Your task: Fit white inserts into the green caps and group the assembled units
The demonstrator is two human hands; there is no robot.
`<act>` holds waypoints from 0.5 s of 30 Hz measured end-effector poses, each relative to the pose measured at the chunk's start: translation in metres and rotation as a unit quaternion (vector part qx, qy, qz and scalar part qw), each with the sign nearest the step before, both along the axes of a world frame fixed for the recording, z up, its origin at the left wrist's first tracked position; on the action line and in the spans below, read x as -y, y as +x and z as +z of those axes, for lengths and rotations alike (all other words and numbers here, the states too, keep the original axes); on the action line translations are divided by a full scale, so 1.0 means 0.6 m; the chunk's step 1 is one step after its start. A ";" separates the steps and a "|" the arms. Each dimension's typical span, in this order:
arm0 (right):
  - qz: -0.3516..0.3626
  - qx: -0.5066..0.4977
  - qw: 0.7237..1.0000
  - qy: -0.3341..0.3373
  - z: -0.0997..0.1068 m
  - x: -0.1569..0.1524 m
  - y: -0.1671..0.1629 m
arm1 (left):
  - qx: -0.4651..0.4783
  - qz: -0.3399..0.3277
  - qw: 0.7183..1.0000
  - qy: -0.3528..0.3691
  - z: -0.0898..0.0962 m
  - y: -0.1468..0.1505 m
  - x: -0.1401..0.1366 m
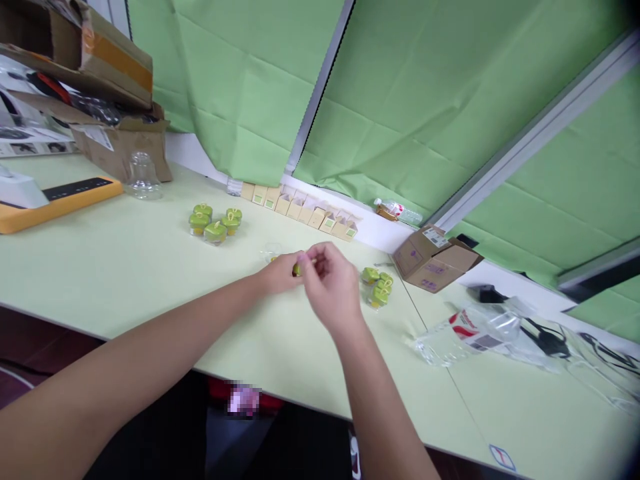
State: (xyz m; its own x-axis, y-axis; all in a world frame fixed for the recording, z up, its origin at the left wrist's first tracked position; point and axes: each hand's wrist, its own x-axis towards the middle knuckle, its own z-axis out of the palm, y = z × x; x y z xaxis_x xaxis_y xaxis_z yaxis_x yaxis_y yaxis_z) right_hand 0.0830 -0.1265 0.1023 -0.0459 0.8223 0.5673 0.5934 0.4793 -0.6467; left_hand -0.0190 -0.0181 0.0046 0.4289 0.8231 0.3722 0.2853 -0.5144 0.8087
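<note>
Curled hands [331,285] hold a small green item [297,269].

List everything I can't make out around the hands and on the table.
Head view, green item: mostly hidden by the left hand and right hand.
Head view, clear plastic thing: partly behind the left hand.
Head view, orange thing: cut off by the left edge.
Head view, bottle label: small print too blurred to read.

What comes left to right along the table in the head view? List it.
Orange-edged object, clear plastic piece, left green-lidded containers, left hand, right hand, right green-lidded containers, large clear bottle.
</note>
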 end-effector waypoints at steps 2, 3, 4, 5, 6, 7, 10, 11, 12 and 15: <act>-0.056 0.023 0.998 0.008 -0.023 -0.070 0.040 | 0.001 -0.011 1.000 0.027 -0.003 0.003 -0.007; -0.082 0.027 0.996 0.004 -0.039 -0.099 0.054 | -0.001 -0.011 0.999 0.036 -0.006 0.005 -0.011; -0.101 0.028 0.995 -0.001 -0.057 -0.121 0.062 | -0.001 -0.006 0.999 0.041 -0.008 0.005 -0.016; -0.112 0.025 0.993 -0.007 -0.076 -0.138 0.067 | -0.001 0.001 0.999 0.045 -0.010 0.005 -0.019; -0.121 0.020 0.992 -0.006 -0.094 -0.148 0.070 | 0.000 0.008 0.999 0.050 -0.011 0.004 -0.023; -0.126 0.015 0.992 -0.001 -0.109 -0.153 0.070 | 0.001 0.014 0.998 0.054 -0.012 0.003 -0.025; -0.129 0.011 0.991 0.026 -0.135 -0.148 0.072 | 0.004 0.030 0.998 0.063 -0.014 0.001 -0.031; -0.130 0.008 0.991 0.026 -0.137 -0.144 0.073 | 0.007 0.035 0.997 0.065 -0.013 0.000 -0.031; -0.129 0.004 0.992 0.016 -0.139 -0.140 0.074 | 0.010 0.040 0.997 0.065 -0.013 0.000 -0.031; -0.108 -0.018 0.993 -0.044 -0.141 -0.137 0.073 | 0.009 0.057 0.996 0.065 -0.010 0.000 -0.027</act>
State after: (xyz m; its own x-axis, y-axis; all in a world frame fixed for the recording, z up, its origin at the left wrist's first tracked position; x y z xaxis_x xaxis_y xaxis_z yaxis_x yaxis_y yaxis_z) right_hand 0.1268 -0.0444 0.0178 0.1560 0.8568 0.4916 0.6529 0.2840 -0.7022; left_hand -0.0192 -0.0017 -0.0015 0.3266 0.8105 0.4862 0.3336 -0.5802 0.7430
